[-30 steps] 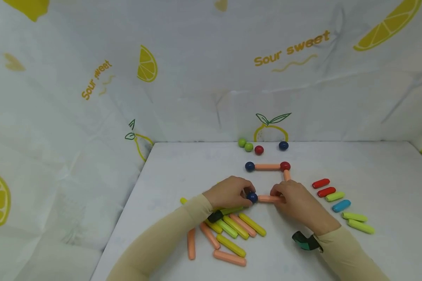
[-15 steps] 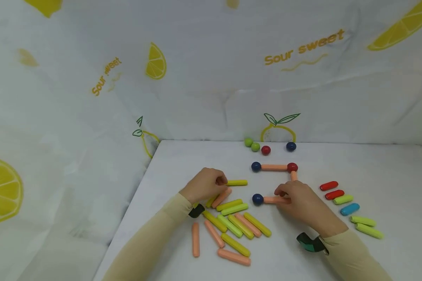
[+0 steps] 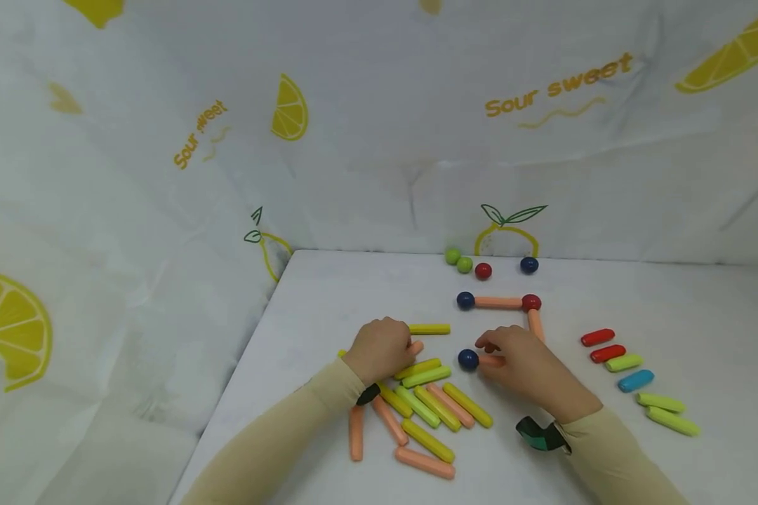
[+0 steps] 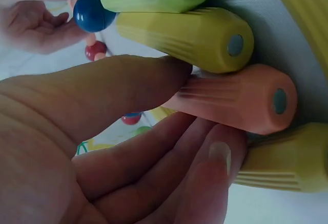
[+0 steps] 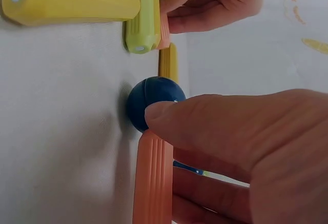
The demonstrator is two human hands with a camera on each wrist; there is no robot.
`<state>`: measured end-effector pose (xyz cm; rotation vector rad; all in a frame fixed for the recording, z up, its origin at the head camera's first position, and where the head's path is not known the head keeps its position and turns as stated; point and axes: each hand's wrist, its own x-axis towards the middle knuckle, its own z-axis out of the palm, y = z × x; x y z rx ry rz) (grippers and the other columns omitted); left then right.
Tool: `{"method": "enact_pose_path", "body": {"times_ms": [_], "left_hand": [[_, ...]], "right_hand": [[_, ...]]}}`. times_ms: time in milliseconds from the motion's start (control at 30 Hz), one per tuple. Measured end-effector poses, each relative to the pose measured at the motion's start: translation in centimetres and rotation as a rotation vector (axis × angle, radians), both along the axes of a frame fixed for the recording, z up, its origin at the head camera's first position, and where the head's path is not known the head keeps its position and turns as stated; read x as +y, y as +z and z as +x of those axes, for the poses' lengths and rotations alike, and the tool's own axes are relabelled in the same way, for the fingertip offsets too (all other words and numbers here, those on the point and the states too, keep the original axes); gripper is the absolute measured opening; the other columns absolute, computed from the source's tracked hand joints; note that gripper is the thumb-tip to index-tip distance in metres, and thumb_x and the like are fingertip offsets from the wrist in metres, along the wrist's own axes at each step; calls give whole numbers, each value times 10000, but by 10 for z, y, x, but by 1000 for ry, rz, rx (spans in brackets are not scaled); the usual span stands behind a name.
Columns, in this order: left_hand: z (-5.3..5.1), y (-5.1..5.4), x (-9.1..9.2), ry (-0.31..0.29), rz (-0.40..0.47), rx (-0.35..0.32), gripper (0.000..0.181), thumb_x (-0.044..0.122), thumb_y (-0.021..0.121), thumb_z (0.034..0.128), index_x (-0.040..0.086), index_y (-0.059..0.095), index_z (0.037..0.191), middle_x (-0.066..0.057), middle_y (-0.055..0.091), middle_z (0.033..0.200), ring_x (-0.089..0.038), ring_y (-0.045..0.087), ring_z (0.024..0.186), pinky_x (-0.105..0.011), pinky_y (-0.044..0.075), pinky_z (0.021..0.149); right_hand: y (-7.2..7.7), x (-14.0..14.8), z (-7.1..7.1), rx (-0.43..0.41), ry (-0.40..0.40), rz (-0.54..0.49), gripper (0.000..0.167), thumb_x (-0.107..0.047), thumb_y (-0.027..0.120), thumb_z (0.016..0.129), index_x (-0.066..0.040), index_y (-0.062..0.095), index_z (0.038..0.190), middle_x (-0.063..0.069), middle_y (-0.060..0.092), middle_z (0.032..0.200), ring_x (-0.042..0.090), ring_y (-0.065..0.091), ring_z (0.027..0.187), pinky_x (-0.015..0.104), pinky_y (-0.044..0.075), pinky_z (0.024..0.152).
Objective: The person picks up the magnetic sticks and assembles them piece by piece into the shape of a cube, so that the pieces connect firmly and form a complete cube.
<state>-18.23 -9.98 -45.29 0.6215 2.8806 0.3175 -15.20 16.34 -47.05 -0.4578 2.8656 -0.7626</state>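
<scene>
My left hand [image 3: 380,351] is at the pile of coloured magnetic sticks. In the left wrist view its thumb and fingers pinch a salmon magnetic stick [image 4: 236,101] that lies between yellow ones. My right hand [image 3: 523,365] is over another salmon stick [image 5: 154,178], which joins a dark blue ball [image 3: 468,360]. The right wrist view shows the thumb against the ball, while the other fingers lie beyond the stick, apart from the thumb. Behind the right hand, a blue ball [image 3: 465,301], a salmon stick [image 3: 498,303] and a red ball [image 3: 531,303] form a row, with one more salmon stick [image 3: 535,325] running toward the hand.
Yellow, green and salmon sticks [image 3: 427,440] lie loose at front left. On the right are shorter red [image 3: 598,337], blue [image 3: 636,381] and light green sticks [image 3: 672,421]. Green balls [image 3: 464,264], a red ball [image 3: 483,271] and a blue ball [image 3: 529,265] sit near the back edge.
My left hand has let go of the blue ball, gone left to the pile and taken hold of a salmon stick. The right hand has slid left along its stick to the ball.
</scene>
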Motion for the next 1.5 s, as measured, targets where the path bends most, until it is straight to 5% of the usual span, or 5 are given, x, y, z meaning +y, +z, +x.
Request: {"method": "enact_pose_path", "body": {"times_ms": [133,267,667,1100,1500], "left_hand": [[-4,3,-1,6,-1,-6,344,364,700,1050,167,745,771,82,570,607,-93,516,522,-248,414,500],[-11,9,-4,64,155,-75,231,369,724,1027,154,806,1001,68,727,845,-98,622,707,-273,527,666],[-53,-2,41,312,634,-532,229,347,815,973,128,823,1040,-14,793,811,-169,780,770,-313,620,797],[-56,-2,67,369,597,-509,177,263,817,950,99,824,885,-38,746,648,-182,778,681,-223,521,609],[-62,1,86,352,402,-431,249,256,812,943,89,823,758,-17,731,592,-179,778,654,-214,446,557]], "right_hand": [[-1,-3,-1,-6,5,-1,317,-192,879,904,-100,786,1192,25,758,1069,194,649,975,440,630,887],[0,-6,-2,-11,20,5,327,-193,883,900,-96,780,1194,20,743,1045,178,626,942,418,620,864],[-3,-6,2,-38,8,-30,305,-175,876,906,-92,785,1185,20,752,1046,178,627,940,411,622,852],[1,-9,-1,34,18,-10,243,-153,869,901,-90,786,1120,-23,705,914,151,571,840,331,552,771],[-1,-5,1,30,10,-8,193,-164,864,904,-100,763,1056,-35,570,776,154,501,754,282,406,652]]}}
